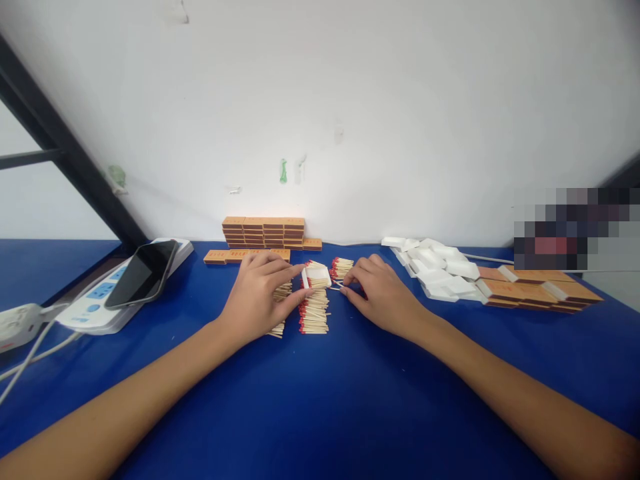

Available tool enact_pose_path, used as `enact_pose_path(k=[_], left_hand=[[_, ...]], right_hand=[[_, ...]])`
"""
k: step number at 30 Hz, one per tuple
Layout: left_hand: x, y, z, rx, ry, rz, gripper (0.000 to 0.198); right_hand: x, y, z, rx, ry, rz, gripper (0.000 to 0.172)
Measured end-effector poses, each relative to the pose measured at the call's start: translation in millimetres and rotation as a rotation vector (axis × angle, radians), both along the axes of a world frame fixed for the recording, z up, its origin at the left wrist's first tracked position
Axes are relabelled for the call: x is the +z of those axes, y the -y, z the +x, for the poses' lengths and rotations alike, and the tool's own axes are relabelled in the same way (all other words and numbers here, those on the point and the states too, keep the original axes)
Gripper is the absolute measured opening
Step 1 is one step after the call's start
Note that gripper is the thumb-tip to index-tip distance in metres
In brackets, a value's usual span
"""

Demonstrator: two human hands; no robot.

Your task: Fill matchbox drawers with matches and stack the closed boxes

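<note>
Between the thumb and index finger of my left hand [263, 293] is a small white matchbox tray [324, 273], tilted, with some matches inside. My right hand [383, 290] pinches a match [338, 285] by its end, just right of the tray. Below the tray lies a row of red-tipped matches [314, 315]. Another pile of matches [342, 268] sits behind my right fingertips. My left hand partly hides a further row of matches [277, 328].
Orange matchboxes [263, 233] are stacked against the wall, with a row of matchboxes [220, 256] before them. White trays [433, 263] are heaped at right beside more matchboxes [525, 290]. A phone [143, 273] rests on a power strip [95, 313] at left, with cables.
</note>
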State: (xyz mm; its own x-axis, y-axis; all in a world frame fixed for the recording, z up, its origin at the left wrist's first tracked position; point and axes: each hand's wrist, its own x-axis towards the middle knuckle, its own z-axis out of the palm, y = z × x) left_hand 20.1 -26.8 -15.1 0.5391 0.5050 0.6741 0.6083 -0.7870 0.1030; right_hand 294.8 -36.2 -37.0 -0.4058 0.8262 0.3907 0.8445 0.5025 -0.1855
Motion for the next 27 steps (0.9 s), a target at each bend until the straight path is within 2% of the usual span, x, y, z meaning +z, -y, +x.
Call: enact_pose_path(k=[12,14,18,22,27], left_hand=[[0.9,0.4,0.2,0.009,-0.044,-0.033,0.035],[1.3,0.9,0.5,0.009,-0.047,-0.042,0.036],[1.2,1.1,0.7,0.015,-0.051,-0.055,0.036],[1.1,1.1,0.7,0.011,-0.065,-0.062,0.036],[2.1,2.7,2.3,-0.019,-0.059,-0.065,0.036]], right_hand=[[5.9,-7.0,18.5,-0.004,0.067,-0.085,0.019],[9.8,-5.9,20.6,-0.003,0.040,-0.099,0.021],[22.0,-0.4,21.6,0.039,-0.107,-0.231,0.022],[28.7,0.6,22.6,-0.014,-0.142,-0.113,0.023],[29.9,3.4,13.3,0.054,-0.194,-0.050,0.020]])
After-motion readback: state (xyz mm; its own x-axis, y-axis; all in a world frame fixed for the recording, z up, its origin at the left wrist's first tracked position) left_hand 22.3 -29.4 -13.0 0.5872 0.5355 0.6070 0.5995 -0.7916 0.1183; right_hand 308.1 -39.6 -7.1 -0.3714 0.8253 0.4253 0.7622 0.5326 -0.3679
